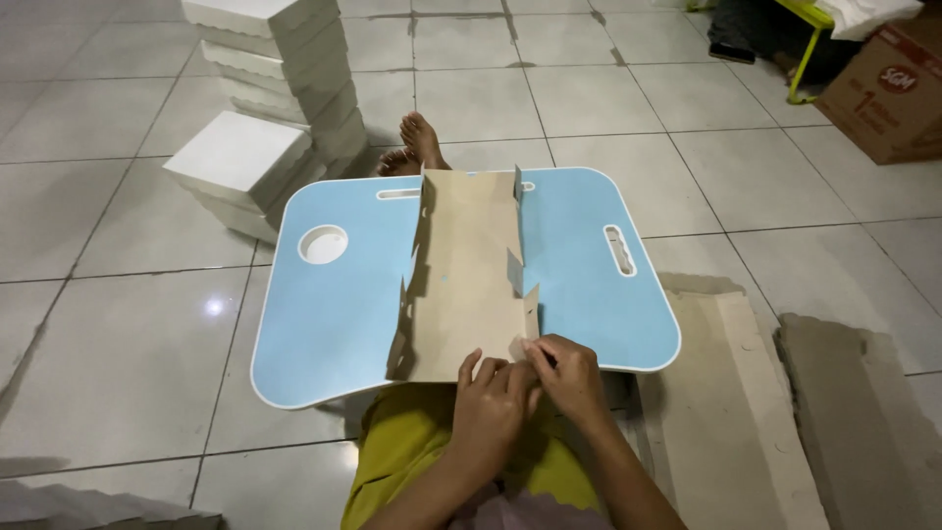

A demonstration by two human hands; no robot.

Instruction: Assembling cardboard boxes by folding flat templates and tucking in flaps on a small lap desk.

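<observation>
**Both hands pinch the near corner of a cardboard sheet**

The left hand [491, 400] and the right hand [566, 375] meet at the near right corner of a flat brown cardboard sheet [463, 285]. Both are closed on the sheet's edge, fingers curled, thumbs pressing a small flap. The forearms come up from the bottom of the view, close together.

The sheet lies along the middle of a light blue lap table [329, 324], its side flaps standing up. The table sits on a pale tiled floor [118, 334]. White folded boxes [285, 59] are stacked at the far left, and flat cardboard piles [746, 412] lie to the right.
</observation>
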